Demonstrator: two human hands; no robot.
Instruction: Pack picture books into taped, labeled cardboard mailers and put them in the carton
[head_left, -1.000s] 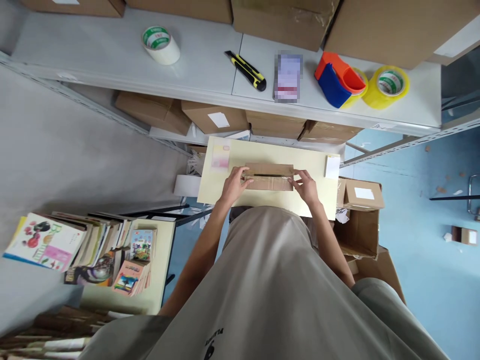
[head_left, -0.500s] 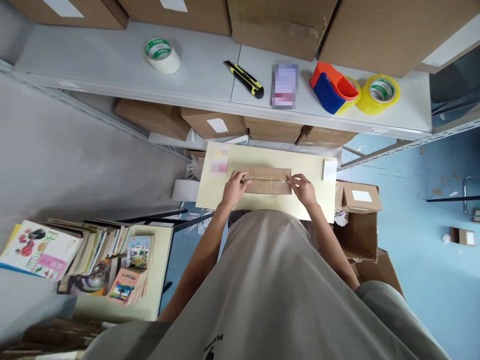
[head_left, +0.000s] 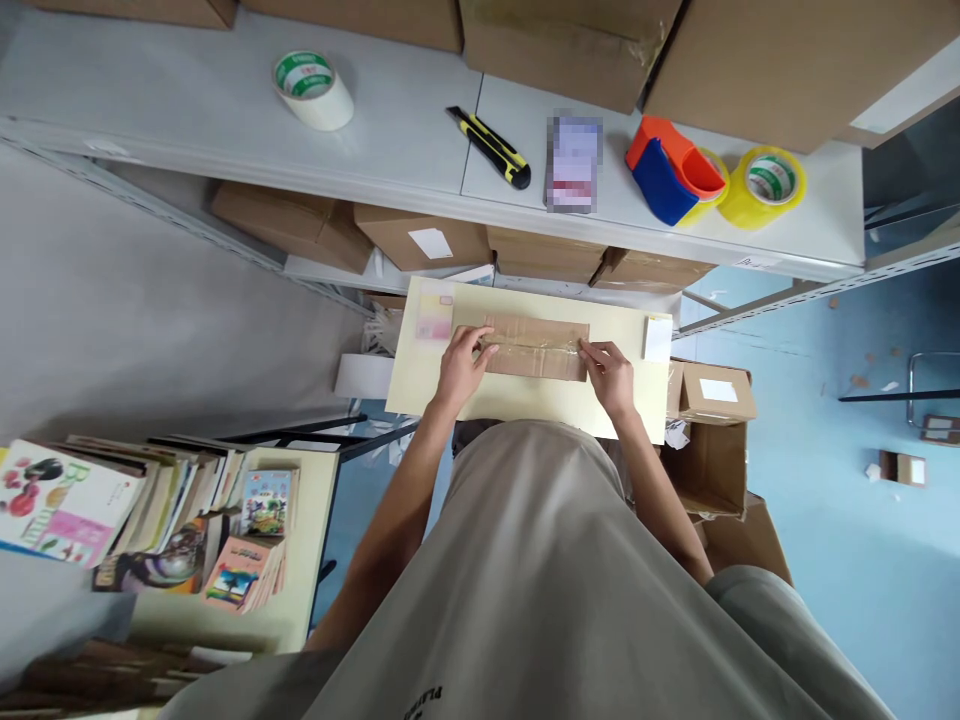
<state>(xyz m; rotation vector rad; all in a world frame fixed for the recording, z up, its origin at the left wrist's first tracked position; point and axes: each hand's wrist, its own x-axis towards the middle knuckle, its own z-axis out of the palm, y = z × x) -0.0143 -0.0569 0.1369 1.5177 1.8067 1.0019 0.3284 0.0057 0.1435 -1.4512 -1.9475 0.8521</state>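
Flat brown cardboard box [head_left: 534,347]; clear tape along its seam.

The cardboard box [head_left: 534,347] now lies closed, flaps pressed flat.

Single head view looks steeply down, fairly near, perhaps slightly tilted.

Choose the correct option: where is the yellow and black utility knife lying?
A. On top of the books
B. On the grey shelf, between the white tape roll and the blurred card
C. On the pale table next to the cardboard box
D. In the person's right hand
B: the utility knife lies on the grey shelf, with the white tape roll to its left and the blurred card to its right.
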